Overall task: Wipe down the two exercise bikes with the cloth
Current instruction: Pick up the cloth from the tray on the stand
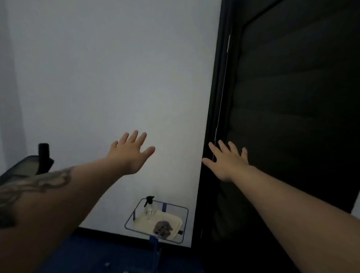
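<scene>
A crumpled grey cloth [162, 228] lies on a cream tray [173, 218] that sits on a small clear stand [183, 210] by the wall. A clear spray bottle [150, 206] with a black trigger stands upright at the tray's far left corner. My left hand [130, 152] is stretched out in front of the white wall, fingers spread, holding nothing. My right hand [228, 160] reaches forward beside it, fingers spread, in front of the dark door. Both hands hover well above the tray. A dark part of an exercise bike [28, 168] shows at the left edge.
A white wall [107, 68] fills the view ahead. A black door [302, 112] stands at the right. The floor [96, 255] below is dark blue, with the stand's base on it.
</scene>
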